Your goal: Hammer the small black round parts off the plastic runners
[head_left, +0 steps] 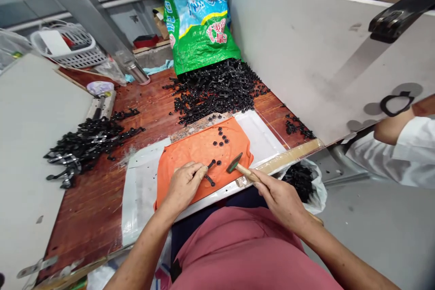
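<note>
My right hand (pixel 280 197) is closed round the wooden handle of a small hammer (pixel 234 163). The hammer's dark head is raised over the right part of an orange cloth (pixel 190 154). My left hand (pixel 185 183) rests on the cloth, thumb and forefinger pinched on a black bent plastic piece with round ends (pixel 211 182). My fingers hide the middle of that piece. Just beyond them, a small round black part (pixel 219 163) lies on the cloth, and several similar black parts (pixel 220 137) are scattered higher up on it.
A heap of small black parts (pixel 217 88) spills from a green and blue bag (pixel 204 31). Joined black pieces (pixel 91 145) are piled at left. A white panel (pixel 299 50) rises at right, a co-worker's sleeve (pixel 404 158) beyond it. A plastic bag of black parts (pixel 299 183) hangs below the table edge.
</note>
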